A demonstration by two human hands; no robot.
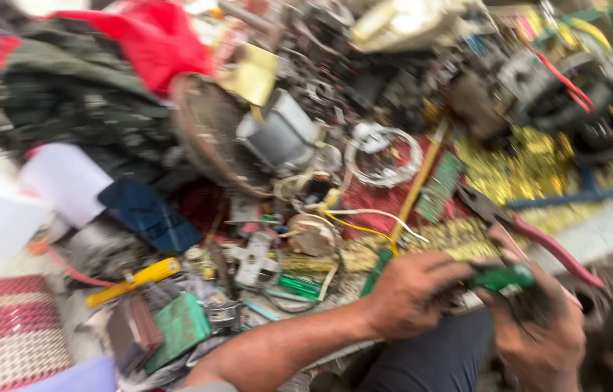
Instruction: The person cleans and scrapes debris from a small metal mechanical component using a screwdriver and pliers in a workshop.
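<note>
The picture is blurred by motion. My left hand [412,290] reaches in from the lower left, its fingers curled on a small dark part that I cannot make out. My right hand [542,334] meets it at the lower right and grips a green-handled tool [501,277] that lies across both hands. Red-handled pliers [539,243] lie just behind my right hand, touching neither hand as far as I can tell.
The floor is crowded with scrap: a grey motor [281,134], a rusty round pan [208,134], a wire ring [383,156], a green circuit board [438,187], a yellow-handled screwdriver [136,279], a green box [179,328], a red cloth [150,40], and a woven mat [5,330].
</note>
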